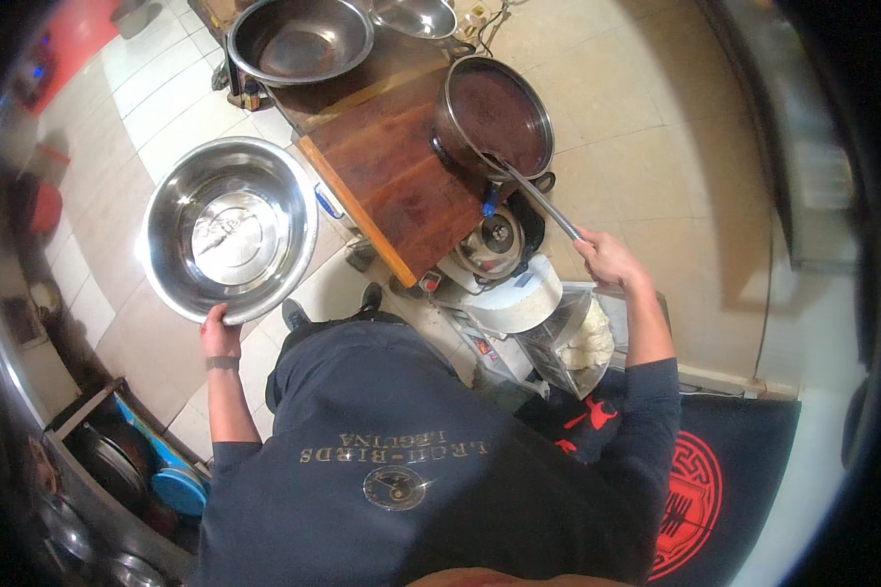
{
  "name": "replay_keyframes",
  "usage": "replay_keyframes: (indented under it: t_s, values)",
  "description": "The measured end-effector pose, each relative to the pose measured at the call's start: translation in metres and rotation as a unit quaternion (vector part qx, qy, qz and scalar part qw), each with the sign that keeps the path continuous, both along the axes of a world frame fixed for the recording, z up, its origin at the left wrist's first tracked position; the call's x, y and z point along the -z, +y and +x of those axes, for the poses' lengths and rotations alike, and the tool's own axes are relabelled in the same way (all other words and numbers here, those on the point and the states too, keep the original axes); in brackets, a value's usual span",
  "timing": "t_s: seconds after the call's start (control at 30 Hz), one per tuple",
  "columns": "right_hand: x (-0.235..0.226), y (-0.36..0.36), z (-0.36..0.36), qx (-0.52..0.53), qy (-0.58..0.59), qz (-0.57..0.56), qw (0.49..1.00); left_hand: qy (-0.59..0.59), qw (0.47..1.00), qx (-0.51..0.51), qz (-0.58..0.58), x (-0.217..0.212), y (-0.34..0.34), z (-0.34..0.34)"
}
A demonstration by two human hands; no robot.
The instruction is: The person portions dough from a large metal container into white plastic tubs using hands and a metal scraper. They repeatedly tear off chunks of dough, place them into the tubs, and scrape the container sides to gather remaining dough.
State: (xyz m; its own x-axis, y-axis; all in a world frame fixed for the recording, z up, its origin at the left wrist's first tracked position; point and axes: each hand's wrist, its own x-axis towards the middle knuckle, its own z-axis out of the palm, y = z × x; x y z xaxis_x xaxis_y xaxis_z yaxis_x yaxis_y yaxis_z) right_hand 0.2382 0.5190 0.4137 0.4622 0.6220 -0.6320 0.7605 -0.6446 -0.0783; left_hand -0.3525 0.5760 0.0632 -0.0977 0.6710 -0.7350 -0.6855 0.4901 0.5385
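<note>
My left hand is closed on the near rim of a large, shiny steel basin. The basin is held off to the left above the tiled floor, and a little light residue or glare shows on its bottom. At the right, my right hand grips the long metal handle of a ladle. The ladle's far end dips into a round pot of dark reddish-brown liquid, so its bowl is hidden. The pot rests at the right edge of a wooden board.
A wide steel bowl and a smaller steel bowl stand at the far end. A lidded metal pot and a clear container with pale contents are near my right forearm. Lower left, a shelf holds a blue lid.
</note>
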Motion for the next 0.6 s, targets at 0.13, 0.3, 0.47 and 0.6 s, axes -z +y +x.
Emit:
replay_keyframes:
  t_s: [0.13,0.3,0.47,0.6]
  values:
    - [0.024,0.009,0.012,-0.037,-0.006,0.020,0.999,-0.001,1.000,-0.020,0.008,0.003,-0.008,-0.012]
    - [0.040,0.032,0.020,-0.025,0.016,0.063,0.998,0.017,0.998,-0.045,0.034,-0.007,-0.026,-0.007]
    - [0.109,0.048,0.055,-0.065,0.019,0.138,0.988,0.060,0.995,-0.084,-0.002,-0.014,-0.040,0.002]
    - [0.158,0.043,0.089,-0.078,0.034,0.217,0.972,0.062,0.989,-0.134,0.000,-0.045,-0.052,0.028]
